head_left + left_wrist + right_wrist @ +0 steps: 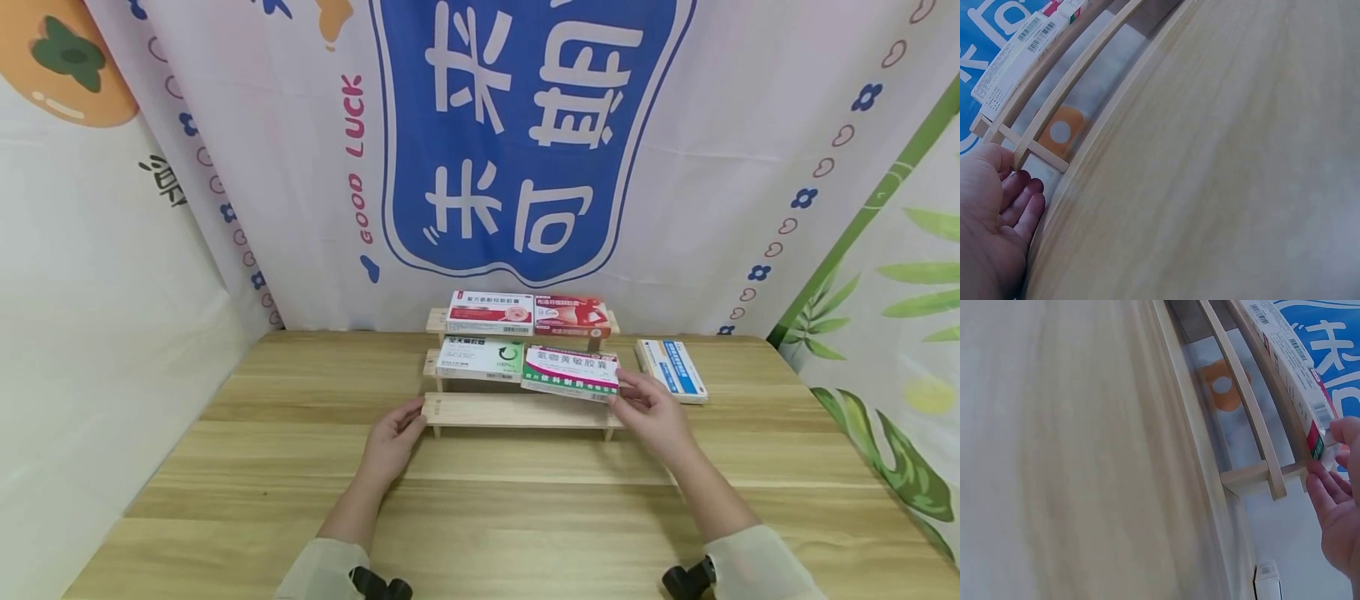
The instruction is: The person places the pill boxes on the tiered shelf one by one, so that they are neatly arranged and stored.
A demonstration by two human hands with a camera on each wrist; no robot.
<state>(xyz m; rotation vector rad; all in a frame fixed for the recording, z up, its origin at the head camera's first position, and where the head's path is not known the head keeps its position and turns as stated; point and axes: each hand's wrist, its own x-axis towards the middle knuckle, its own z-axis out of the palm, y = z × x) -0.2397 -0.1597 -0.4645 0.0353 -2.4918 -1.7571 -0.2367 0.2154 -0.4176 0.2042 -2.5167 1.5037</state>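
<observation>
Wood-grain tabletop (300, 517), bearing one three-tier pale wooden rack (517, 410). Left hand (390, 446): fingers bent, pinching the rack's lowest left end. Right hand (656, 417): thumb and fingertips gripping one white, green and magenta carton (570, 372), tilted, middle tier right. Wrist views only: orange patch with white disc (1060, 132), beyond rack.

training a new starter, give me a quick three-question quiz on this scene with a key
1. Which tier of the wooden stand is bare: (a) top, (b) middle, (c) bottom?
2. True or false: the blue-and-white box lies on the table, off the stand.
3. What does the right grip hold?

Key: 1. c; 2. true; 3. the right end of the green-banded box
</observation>
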